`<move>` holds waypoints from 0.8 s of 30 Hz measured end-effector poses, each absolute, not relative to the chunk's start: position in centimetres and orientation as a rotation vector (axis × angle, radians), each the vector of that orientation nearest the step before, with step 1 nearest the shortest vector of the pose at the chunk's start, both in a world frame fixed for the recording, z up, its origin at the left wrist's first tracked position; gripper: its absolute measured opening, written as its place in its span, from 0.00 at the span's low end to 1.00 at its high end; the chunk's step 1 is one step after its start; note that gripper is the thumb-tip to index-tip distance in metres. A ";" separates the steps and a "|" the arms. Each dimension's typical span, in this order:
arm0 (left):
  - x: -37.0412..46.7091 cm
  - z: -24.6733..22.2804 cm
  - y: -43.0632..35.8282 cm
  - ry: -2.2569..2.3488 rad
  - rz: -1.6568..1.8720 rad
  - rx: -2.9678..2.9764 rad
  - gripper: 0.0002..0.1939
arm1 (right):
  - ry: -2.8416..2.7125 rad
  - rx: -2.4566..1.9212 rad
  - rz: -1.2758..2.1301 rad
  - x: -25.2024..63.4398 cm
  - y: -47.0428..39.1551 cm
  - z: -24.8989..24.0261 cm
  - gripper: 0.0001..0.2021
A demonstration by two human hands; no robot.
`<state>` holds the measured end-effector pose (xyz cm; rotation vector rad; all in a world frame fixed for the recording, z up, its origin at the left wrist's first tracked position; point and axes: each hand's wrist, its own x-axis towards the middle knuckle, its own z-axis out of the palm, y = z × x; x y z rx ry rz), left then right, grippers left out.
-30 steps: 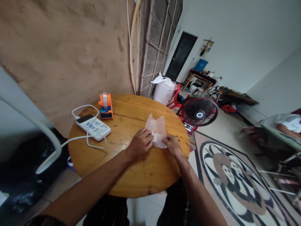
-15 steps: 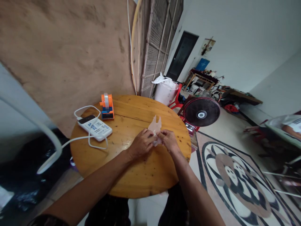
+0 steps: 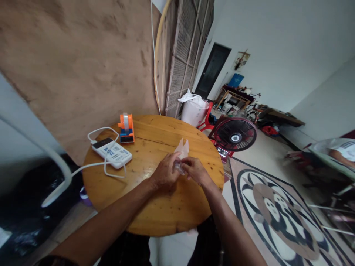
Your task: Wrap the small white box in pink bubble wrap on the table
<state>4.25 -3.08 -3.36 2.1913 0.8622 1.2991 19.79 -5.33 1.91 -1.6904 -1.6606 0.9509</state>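
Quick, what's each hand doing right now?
Left hand: closed on the thin, pale crumpled sheet.
Right hand: fingers pinching the same sheet's near end.

The round, varnished yellow-brown wooden worktop (image 3: 155, 218) fills the lower centre of the frame. Toward its upper left lie a white rectangular plastic device with a dark panel (image 3: 118, 157), a looped white cable (image 3: 115, 175) and an orange-and-blue plastic tape dispenser (image 3: 127, 129).
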 end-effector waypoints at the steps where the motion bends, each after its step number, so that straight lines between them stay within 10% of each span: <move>1: 4.2 -3.3 -3.0 0.864 1.305 2.132 0.29 | -1.688 -1.697 0.886 19.8 -5.3 1.7 0.11; 24: 5.3 -3.4 -1.4 1.024 1.254 1.946 0.03 | -2.085 -1.935 0.342 19.5 -5.3 2.3 0.11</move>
